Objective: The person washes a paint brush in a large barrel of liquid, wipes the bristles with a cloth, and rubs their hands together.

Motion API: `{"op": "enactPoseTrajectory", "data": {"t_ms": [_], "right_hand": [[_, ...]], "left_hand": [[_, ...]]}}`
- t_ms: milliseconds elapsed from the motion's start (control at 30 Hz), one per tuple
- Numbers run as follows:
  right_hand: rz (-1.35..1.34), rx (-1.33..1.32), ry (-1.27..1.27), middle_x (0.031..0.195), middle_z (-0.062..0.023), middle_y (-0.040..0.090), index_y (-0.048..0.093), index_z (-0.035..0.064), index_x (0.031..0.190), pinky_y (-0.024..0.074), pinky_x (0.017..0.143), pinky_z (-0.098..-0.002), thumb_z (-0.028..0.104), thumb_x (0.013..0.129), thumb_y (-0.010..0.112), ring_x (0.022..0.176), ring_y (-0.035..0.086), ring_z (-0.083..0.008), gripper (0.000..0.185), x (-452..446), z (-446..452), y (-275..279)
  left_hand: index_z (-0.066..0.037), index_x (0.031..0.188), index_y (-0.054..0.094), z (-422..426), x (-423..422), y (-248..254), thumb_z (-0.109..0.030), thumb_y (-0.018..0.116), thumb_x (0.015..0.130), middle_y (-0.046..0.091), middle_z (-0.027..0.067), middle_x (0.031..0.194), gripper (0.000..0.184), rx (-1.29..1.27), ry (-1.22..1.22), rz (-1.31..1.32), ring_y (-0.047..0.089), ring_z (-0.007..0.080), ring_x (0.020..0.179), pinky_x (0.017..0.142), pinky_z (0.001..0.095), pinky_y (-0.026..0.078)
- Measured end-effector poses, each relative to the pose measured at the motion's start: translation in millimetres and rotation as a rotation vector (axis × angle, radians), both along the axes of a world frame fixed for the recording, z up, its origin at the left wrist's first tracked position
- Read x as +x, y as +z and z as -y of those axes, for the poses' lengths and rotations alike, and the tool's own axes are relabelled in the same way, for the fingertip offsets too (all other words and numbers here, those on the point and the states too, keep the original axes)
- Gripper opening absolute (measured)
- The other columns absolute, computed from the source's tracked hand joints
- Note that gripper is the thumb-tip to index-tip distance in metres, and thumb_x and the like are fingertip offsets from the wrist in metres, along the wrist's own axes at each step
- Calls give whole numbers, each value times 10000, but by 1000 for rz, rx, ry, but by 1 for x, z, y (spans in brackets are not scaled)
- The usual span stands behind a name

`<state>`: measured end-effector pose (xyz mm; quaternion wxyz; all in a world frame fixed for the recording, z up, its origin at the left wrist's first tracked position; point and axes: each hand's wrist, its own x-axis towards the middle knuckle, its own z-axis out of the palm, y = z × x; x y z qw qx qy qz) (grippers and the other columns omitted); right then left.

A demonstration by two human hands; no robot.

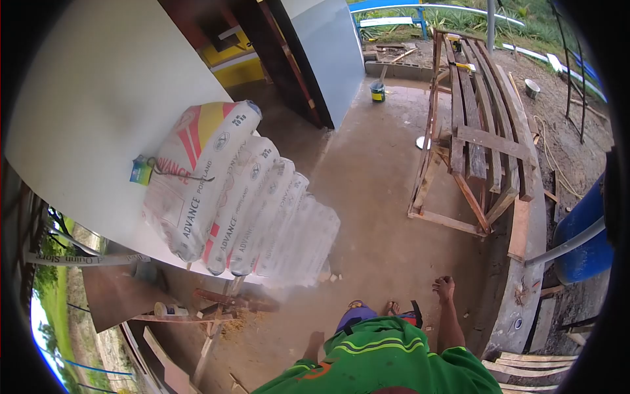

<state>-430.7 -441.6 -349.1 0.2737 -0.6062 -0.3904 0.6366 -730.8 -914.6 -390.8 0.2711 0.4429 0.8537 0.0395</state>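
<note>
My right hand [443, 287] hangs out in front of my body over the concrete floor [374, 262]. Its fingers are loosely curled and apart, with nothing in them. My left hand [316, 337] is low beside my body, and its fingers do not show clearly. Ahead on the left, nearest to that hand, is a tall stack of cement bags [226, 197] printed "Advance Portland", leaning by the pale wall [105, 118]. A thin dark bent rod [184, 174] and a small blue-green packet [140, 171] lie on the top bag. Neither hand touches the stack.
A wooden slatted bench frame [482, 125] stands at right, with a paint brush [463, 66] on it. A paint can [378, 92] sits near the doorway's dark door [289, 59]. A blue barrel [581, 230] is outside the low ledge [518, 295]. Boards [213, 328] lie at lower left.
</note>
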Motion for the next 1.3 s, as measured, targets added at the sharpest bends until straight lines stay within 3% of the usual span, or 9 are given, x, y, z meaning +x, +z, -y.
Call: {"op": "enactPoseTrajectory", "data": {"t_ms": [367,633,700,767,800,900,1000,1267,1300], "right_hand": [[-227,-205,661,1032,-148,612,512,-16,1164,532,721,-355,201,964,472,862,644,-245,298,-222,-74,88],[255,-142,346,937,-162,612,510,-2,1163,524,541,-332,183,922,502,684,630,-228,304,-208,-191,-22],[64,-326,167,912,-148,605,506,-2,1164,502,497,-326,181,912,493,650,608,-221,312,-197,-214,-20],[162,-238,118,901,-145,604,515,-2,1151,502,501,-329,185,909,485,652,604,-219,307,-212,-219,-4],[203,-184,101,895,-143,603,519,-2,1144,501,502,-331,187,908,480,653,602,-219,305,-225,-222,2],[169,-302,112,911,-140,627,520,27,1177,517,565,-388,242,894,515,660,608,-238,356,-240,-223,-14],[526,286,724,842,-133,632,579,43,1005,511,573,-401,269,862,537,651,615,-249,271,-246,-229,-50],[640,445,1370,787,-120,641,629,50,842,508,617,-431,291,784,572,666,626,-257,255,-343,-421,-117],[607,546,1441,780,-119,642,635,51,822,508,622,-435,294,774,577,668,628,-258,255,-363,-459,-120]], "left_hand": [[-109,913,687,-120,-103,-53,-219,588,752,691,125,947,218,-385,-44,51,667,300,863,729,439,525],[-44,1059,672,-382,-323,-51,-318,524,871,635,228,1065,364,-93,308,19,623,385,999,856,468,505],[-29,987,644,-471,-361,-12,-345,471,890,599,253,1085,374,53,86,-20,587,408,1022,884,492,465],[-57,997,615,-564,-386,31,-318,443,903,608,216,1046,327,232,473,110,584,400,998,855,495,462],[-75,1025,602,-592,-409,-6,-328,441,912,600,227,1034,321,397,129,-81,582,403,987,845,493,460],[-60,969,575,-678,-426,106,-309,527,893,591,216,953,265,450,219,16,592,402,918,784,490,479],[-70,979,563,-713,-453,76,-245,579,884,591,178,932,201,445,205,-140,601,363,898,693,463,512],[8,911,623,-607,-512,0,-286,493,885,667,194,862,323,156,771,246,670,331,764,766,423,515],[13,933,616,-592,-510,9,-272,489,892,670,180,874,315,40,574,70,674,312,769,771,403,526]]}}
